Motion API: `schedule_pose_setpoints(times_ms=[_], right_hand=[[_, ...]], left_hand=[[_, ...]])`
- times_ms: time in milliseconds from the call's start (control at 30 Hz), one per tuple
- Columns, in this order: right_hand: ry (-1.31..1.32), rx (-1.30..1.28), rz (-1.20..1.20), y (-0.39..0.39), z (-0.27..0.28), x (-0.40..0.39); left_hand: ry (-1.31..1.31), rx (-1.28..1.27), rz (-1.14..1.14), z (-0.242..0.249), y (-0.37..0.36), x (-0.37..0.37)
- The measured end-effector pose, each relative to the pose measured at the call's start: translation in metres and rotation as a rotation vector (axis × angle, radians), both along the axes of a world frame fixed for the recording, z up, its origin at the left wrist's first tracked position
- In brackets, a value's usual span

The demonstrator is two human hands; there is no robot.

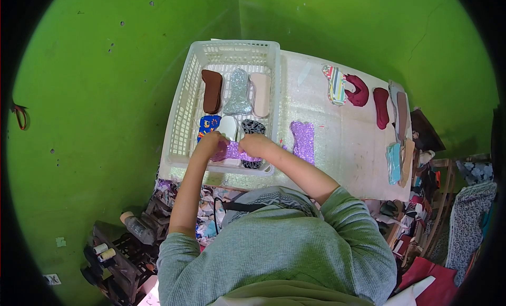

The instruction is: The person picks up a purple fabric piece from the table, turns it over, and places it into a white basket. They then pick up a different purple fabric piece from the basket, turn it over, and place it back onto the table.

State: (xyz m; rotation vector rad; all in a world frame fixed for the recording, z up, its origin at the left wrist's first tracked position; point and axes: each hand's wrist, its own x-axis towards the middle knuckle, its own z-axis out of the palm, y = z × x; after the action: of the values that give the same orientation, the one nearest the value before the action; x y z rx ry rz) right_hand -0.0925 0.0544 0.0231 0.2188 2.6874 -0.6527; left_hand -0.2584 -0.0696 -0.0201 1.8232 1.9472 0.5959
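Over the near part of a white plastic basket [182, 103], my left hand [212, 143] and my right hand [254, 145] hold a glittery purple piece [232, 151] between them, fingers closed on its two ends. Beneath and around it lie a blue patterned piece [208, 124], a white piece [228, 125] and a black-and-white patterned piece [253, 126]. Farther back in the basket are brown [212, 92], silver glitter [239, 92] and beige [261, 94] pieces. Another purple glitter piece [303, 141] rests on the table right of the basket.
On the right of the white table [337, 147] lie a striped piece [335, 85], maroon pieces [381, 108] and a teal stack [393, 163]. Green walls stand behind and left. Fabric scraps lie below the table; a wooden rack [124, 271] stands at lower left.
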Motion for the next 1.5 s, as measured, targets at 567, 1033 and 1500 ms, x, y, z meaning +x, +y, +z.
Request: schedule_pose_setpoints(times_ms=[567, 1033, 1500], right_hand=[[0.717, -0.356, -0.268, 0.021, 0.058, 0.068], [0.636, -0.353, -0.986, 0.038, 0.027, 0.241], [0.609, -0.378, -0.899, 0.041, 0.012, 0.256]], left_hand=[[-0.196, 0.269, 0.410, 0.083, -0.002, 0.061], [-0.504, 0.147, -0.145, 0.070, 0.056, 0.239], [-0.066, 0.186, -0.130, -0.013, 0.082, 0.245]])
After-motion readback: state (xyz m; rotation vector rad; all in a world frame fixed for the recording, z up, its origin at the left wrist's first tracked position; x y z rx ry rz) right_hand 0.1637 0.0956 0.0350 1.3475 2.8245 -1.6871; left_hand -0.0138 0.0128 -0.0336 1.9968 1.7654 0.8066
